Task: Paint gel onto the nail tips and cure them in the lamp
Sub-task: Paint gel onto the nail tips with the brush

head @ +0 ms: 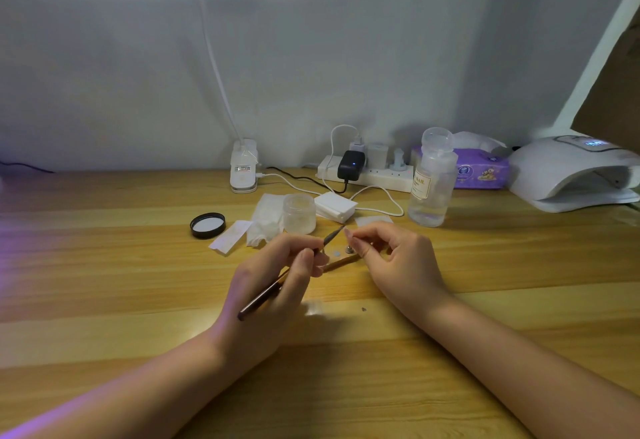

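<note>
A: Head view, over the wooden table (104, 265). The left hand (277, 276) has its fingers curled round a thin brush (277, 286), bristles pointing up and to the right.

B: And the right hand (398, 258)?

A: Finger and thumb pinched together on something small and pale right at the brush tip, seemingly a nail tip (347, 232), though it is too tiny to be sure. Below the hands lies a wooden stick (341, 262) with a small metal holder (349, 249) just beside it.

B: Containers?

A: A small clear jar (299, 213) stands open just behind the hands, contents pale and hard to read. Its black lid (207, 225) lies well to the left, inner side up. A tall clear bottle (431, 179) to the right is capped and holds clear liquid in its lower part.

B: The curing lamp?

A: The white curing lamp (568, 175) sits at the far right edge, mouth facing left, display lit; what is inside cannot be seen. A purple tissue pack (481, 168) rests between bottle and lamp, with a power strip (367, 175) along the wall.
</note>
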{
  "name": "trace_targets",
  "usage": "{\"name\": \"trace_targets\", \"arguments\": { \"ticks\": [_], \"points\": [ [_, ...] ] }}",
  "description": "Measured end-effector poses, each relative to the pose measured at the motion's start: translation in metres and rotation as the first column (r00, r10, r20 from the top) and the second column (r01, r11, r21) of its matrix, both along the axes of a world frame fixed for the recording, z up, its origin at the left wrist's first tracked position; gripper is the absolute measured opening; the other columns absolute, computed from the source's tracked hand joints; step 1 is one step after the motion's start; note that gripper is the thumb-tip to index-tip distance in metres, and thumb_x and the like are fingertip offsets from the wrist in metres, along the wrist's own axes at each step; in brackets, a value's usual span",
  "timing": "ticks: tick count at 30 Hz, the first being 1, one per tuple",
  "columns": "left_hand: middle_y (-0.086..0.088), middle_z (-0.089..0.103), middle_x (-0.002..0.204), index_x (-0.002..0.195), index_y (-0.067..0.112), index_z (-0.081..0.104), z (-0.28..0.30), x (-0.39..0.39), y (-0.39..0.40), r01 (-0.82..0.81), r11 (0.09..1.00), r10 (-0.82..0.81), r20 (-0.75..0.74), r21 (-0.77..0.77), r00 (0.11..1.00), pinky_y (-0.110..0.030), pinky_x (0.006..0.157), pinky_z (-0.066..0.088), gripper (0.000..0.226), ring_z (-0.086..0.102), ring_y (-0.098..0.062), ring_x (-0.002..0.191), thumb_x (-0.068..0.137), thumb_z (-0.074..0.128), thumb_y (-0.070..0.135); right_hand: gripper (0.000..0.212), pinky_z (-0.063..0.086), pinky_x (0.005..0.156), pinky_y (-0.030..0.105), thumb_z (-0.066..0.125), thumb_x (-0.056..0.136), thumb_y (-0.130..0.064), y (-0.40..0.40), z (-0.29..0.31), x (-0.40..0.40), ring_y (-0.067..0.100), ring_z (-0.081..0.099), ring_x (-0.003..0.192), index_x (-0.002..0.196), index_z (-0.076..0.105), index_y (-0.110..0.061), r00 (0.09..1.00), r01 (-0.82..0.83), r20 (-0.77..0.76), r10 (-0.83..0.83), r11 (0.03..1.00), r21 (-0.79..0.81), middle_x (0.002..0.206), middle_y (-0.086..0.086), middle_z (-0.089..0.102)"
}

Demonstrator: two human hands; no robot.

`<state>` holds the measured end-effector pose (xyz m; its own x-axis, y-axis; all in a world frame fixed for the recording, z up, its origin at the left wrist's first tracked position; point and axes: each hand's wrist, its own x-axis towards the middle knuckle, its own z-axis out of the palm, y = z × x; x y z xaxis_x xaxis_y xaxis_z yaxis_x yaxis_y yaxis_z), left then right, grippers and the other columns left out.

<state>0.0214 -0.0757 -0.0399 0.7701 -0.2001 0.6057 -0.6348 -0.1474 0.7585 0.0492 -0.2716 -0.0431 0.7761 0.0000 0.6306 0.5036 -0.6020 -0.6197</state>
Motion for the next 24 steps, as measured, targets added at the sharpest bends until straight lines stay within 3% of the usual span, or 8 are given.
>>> {"name": "trace_targets", "arguments": {
  "ticks": [8,12,15,24],
  "points": [
    [0.003,0.075,0.087,0.1,0.012,0.068,0.0014,-0.0007,0.0012,0.111,0.993,-0.112,-0.027,-0.033,0.993,-0.016,0.077,0.051,0.025,0.071,-0.012,0.086,0.092,0.047,0.024,0.013,0.041,0.058,0.01,0.07,0.085,-0.016,-0.0001,0.0003,-0.0007,-0.001,0.058,0.072,0.094,0.074,-0.025,1.0,-0.005,0.001,0.005,1.0,-0.018,0.074,-0.021,0.063],
    [0.0,0.075,0.089,0.101,0.014,0.068,0.0016,0.0024,0.0023,0.068,0.995,-0.071,-0.036,-0.066,0.997,-0.022,0.078,0.054,0.028,0.072,-0.015,0.087,0.093,0.046,0.029,0.014,0.037,0.055,0.006,0.07,0.085,-0.013,-0.0008,-0.0003,-0.0009,-0.004,0.056,0.066,0.093,0.073,-0.024,1.0,-0.017,-0.007,0.017,1.0,-0.007,0.072,-0.02,0.062],
    [-0.002,0.076,0.089,0.101,0.013,0.068,0.0017,0.0053,0.0012,0.022,0.994,-0.031,-0.083,-0.107,0.996,-0.03,0.079,0.057,0.028,0.073,-0.018,0.086,0.092,0.049,0.031,0.011,0.043,0.059,0.012,0.07,0.086,-0.016,-0.0014,-0.0009,0.0003,0.002,0.06,0.069,0.091,0.072,-0.026,0.998,-0.057,-0.029,0.057,0.998,0.027,0.077,-0.014,0.067],
    [-0.002,0.075,0.095,0.106,0.017,0.066,0.001,0.0032,-0.0003,0.051,0.992,-0.061,-0.085,-0.117,0.994,-0.029,0.079,0.057,0.026,0.073,-0.02,0.088,0.091,0.051,0.032,0.015,0.05,0.064,0.027,0.071,0.085,-0.019,-0.0016,-0.0015,0.0012,0.01,0.061,0.072,0.091,0.071,-0.032,0.998,-0.054,-0.016,0.054,0.998,0.044,0.079,-0.012,0.069]
  ]
}}
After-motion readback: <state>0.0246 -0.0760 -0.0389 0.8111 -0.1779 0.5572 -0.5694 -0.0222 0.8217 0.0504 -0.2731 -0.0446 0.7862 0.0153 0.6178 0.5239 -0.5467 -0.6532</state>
